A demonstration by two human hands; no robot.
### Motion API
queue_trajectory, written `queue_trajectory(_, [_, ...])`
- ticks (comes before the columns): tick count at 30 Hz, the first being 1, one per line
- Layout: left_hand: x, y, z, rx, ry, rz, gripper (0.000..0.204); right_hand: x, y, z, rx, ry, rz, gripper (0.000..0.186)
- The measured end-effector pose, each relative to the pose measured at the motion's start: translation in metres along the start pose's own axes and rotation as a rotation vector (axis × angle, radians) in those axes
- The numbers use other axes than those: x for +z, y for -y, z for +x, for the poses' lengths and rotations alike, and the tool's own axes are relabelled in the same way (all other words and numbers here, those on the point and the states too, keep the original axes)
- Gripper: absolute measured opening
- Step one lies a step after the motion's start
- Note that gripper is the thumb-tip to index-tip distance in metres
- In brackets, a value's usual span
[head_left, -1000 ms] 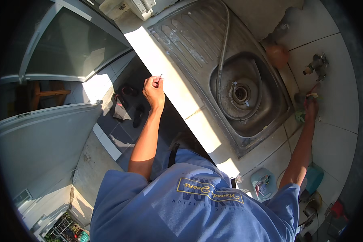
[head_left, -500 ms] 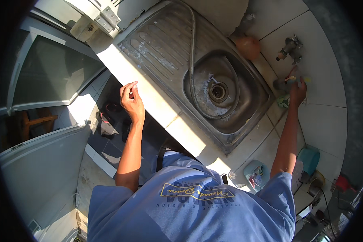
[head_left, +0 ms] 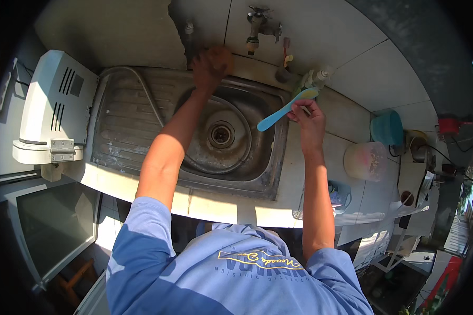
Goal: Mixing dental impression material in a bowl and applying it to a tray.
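Note:
My left hand (head_left: pixel 207 74) reaches to the back of the steel sink (head_left: pixel 268 157), its fingers spread over a blurry orange rounded object (head_left: pixel 221 55); whether they touch it is unclear. A hose (head_left: pixel 147 93) curves across the drainboard into the basin around the drain (head_left: pixel 220 134). My right hand (head_left: pixel 306 113) is closed on a long light-blue utensil (head_left: pixel 273 121) with a yellowish upper end, held above the basin's right edge. Behind it are a green pump bottle (head_left: pixel 313 80) and a small dark cup (head_left: pixel 283 74) holding a thin upright item. A metal tap (head_left: pixel 254 29) is on the tiled wall.
A white metal housing (head_left: pixel 52 105) stands at the left above a framed glass panel (head_left: pixel 52 231). On the right counter are a translucent tub (head_left: pixel 363 160), a teal tub (head_left: pixel 386 127), a blue container (head_left: pixel 341 197), a red container (head_left: pixel 449 125) and several other items.
The view has turned toward the back wall. My left hand has moved from the front edge to the back of the sink. My right hand now holds the blue utensil out over the basin.

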State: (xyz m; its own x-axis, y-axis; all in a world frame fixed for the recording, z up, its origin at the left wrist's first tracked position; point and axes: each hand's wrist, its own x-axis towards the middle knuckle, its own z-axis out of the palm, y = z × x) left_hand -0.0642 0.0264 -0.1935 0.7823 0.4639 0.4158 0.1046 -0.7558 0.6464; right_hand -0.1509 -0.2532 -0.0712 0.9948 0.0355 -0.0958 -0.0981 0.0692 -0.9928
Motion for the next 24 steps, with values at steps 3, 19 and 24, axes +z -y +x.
queue_trajectory(3, [0.041, 0.035, 0.019, -0.016, 0.198, 0.178, 0.086, 0.006, -0.074, -0.046, -0.190, 0.032, -0.599, 0.010])
queue_trajectory(19, [-0.072, -0.018, -0.090, -0.249, 0.378, -0.378, 0.077, -0.244, 0.010, -0.289, 0.501, -0.140, 0.350, 0.018])
queue_trajectory(24, [-0.104, -0.103, -0.149, -1.133, 0.647, -1.221, 0.066, -0.335, -0.032, -0.293, 0.554, -0.554, -0.946, 0.022])
